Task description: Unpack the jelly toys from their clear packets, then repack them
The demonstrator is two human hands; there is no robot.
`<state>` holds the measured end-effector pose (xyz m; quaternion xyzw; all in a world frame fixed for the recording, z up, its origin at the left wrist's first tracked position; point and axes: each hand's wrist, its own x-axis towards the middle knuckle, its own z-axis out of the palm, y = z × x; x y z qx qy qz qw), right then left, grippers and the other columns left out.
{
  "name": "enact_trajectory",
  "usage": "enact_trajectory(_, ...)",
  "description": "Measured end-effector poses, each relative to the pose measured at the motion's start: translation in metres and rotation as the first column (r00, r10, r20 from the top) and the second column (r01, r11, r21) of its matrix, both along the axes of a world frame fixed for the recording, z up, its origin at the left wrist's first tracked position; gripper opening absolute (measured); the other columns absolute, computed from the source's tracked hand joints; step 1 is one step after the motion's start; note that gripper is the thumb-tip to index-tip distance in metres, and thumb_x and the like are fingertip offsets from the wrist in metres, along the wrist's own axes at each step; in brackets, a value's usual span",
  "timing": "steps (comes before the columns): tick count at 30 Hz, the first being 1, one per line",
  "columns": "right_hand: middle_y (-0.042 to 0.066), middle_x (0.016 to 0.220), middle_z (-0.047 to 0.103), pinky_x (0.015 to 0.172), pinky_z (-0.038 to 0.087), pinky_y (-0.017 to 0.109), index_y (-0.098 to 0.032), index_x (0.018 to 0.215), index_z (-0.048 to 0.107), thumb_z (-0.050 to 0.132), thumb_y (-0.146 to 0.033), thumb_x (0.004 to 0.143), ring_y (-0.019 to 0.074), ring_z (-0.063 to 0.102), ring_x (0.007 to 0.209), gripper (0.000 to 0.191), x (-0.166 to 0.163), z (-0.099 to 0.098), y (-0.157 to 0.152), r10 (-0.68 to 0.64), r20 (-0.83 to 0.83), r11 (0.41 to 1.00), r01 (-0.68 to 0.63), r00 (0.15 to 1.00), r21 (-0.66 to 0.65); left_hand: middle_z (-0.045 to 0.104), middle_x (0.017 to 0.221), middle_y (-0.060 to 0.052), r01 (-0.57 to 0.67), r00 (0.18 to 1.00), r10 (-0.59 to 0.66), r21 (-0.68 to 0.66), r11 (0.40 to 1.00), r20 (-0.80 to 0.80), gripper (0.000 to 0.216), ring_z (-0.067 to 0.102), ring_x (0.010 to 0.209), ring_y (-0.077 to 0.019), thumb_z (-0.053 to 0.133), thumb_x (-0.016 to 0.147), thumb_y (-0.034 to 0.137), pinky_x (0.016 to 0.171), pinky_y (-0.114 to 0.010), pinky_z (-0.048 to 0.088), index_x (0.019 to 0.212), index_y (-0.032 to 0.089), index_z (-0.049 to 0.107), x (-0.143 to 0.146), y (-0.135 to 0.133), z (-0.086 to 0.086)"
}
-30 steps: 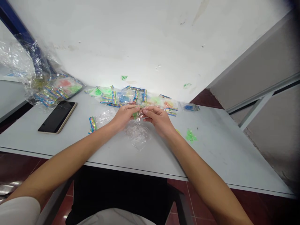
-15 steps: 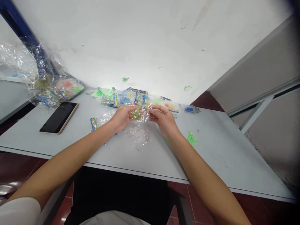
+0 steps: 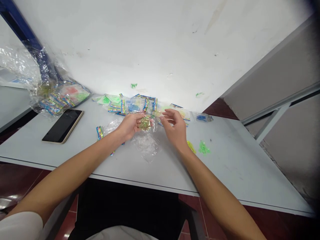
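My left hand (image 3: pixel 131 126) is closed on the left edge of a clear plastic packet (image 3: pixel 145 123) with a yellowish-green stringy toy inside. To its right, my right hand (image 3: pixel 175 126) is raised with loosely bent fingers apart and nothing visible in them. Just below the packet lies another clear bag (image 3: pixel 147 145) with whitish contents. Small packets with colourful printed strips, one holding a blue piece (image 3: pixel 133 107), lie behind the hands. Beside my right forearm are a yellow piece (image 3: pixel 191 146), partly hidden, and a green stringy piece (image 3: pixel 204 148).
A phone (image 3: pixel 63 126) lies on the left of the grey table (image 3: pixel 150 173). Beyond it is a large clear bag (image 3: pixel 62 95) of packets. A white wall (image 3: pixel 155 50) with green pieces stuck to it rises behind. A packet with blue contents (image 3: pixel 203 117) sits at the back right.
My right hand has let go of the packet's right side, moved slightly right and opened. My left hand keeps hold of the packet. The yellow piece beside my right forearm has come into view.
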<state>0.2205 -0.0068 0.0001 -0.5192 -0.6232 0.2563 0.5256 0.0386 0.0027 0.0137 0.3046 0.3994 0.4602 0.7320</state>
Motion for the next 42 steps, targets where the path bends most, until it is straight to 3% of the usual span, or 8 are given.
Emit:
enact_trajectory(3,0.008,0.117,0.065,0.091,0.049,0.041,-0.027,0.106,0.067,0.062,-0.036,0.087,0.0236,0.059,0.11,0.023,-0.003,-0.001,-0.003,-0.017,0.217,0.982,-0.025,0.976,0.188,0.073,0.088,-0.012,0.041,0.999,-0.041,0.009,0.999,-0.008,0.014,0.071,0.082,-0.0226,0.059,0.082,0.021,0.078,-0.038,0.054,0.091,0.012,0.066,0.001,-0.001,-0.002)
enact_trajectory(6,0.007,0.122,0.062,0.097,0.046,0.045,-0.029,0.104,0.071,0.061,-0.036,0.088,0.0252,0.057,0.115,0.019,-0.005,-0.002,-0.004,0.01,0.325,0.967,-0.091,0.946,0.236,0.073,0.088,-0.013,0.106,0.994,-0.105,0.077,0.991,-0.013,0.014,0.07,0.08,-0.0219,0.061,0.082,0.024,0.08,-0.037,0.054,0.086,0.011,0.068,0.001,-0.002,-0.004)
enact_trajectory(12,0.006,0.124,0.061,0.099,0.045,0.047,-0.032,0.102,0.073,0.063,-0.034,0.087,0.0256,0.056,0.116,0.017,-0.006,-0.004,-0.005,0.027,0.38,0.967,-0.121,0.925,0.226,0.072,0.088,-0.013,0.125,0.992,-0.12,0.143,0.982,-0.045,0.018,0.069,0.08,-0.0207,0.066,0.082,0.026,0.084,-0.039,0.052,0.089,0.01,0.07,0.003,-0.005,-0.003)
enact_trajectory(19,0.005,0.122,0.063,0.096,0.047,0.045,-0.029,0.091,0.073,0.065,-0.028,0.085,0.0248,0.058,0.113,0.01,-0.006,-0.003,-0.006,0.04,0.368,0.968,-0.127,0.929,0.215,0.071,0.084,-0.013,0.103,0.994,-0.097,0.115,0.988,-0.058,0.019,0.069,0.08,-0.0215,0.066,0.082,0.027,0.082,-0.038,0.052,0.09,0.01,0.07,0.004,-0.006,-0.002)
enact_trajectory(33,0.005,0.119,0.066,0.098,0.044,0.046,-0.026,0.087,0.069,0.06,-0.021,0.086,0.025,0.057,0.112,0.011,-0.011,-0.004,-0.013,0.096,0.559,0.896,-0.316,0.824,0.313,0.067,0.087,-0.007,0.014,0.998,-0.01,0.063,0.998,-0.06,0.02,0.066,0.078,-0.0183,0.06,0.087,0.032,0.066,-0.032,0.055,0.097,0.016,0.067,-0.001,-0.003,-0.001)
enact_trajectory(39,0.004,0.115,0.07,0.096,0.048,0.043,-0.025,0.087,0.066,0.056,-0.021,0.088,0.0232,0.062,0.111,0.011,-0.011,0.0,-0.015,0.282,0.555,0.845,-0.476,0.783,0.242,0.067,0.095,-0.009,0.01,0.99,-0.001,0.059,0.998,-0.14,0.018,0.064,0.074,-0.0163,0.057,0.088,0.029,0.065,-0.03,0.055,0.096,0.015,0.066,-0.002,-0.001,-0.005)
enact_trajectory(42,0.004,0.106,0.073,0.089,0.052,0.038,-0.025,0.092,0.064,0.054,-0.023,0.09,0.0216,0.066,0.102,0.01,-0.012,0.001,-0.019,0.307,0.509,0.872,-0.452,0.804,0.189,0.067,0.088,-0.009,0.011,0.988,-0.003,0.054,0.998,-0.152,0.018,0.064,0.071,-0.0158,0.055,0.089,0.029,0.066,-0.031,0.054,0.095,0.015,0.066,-0.001,-0.001,-0.005)
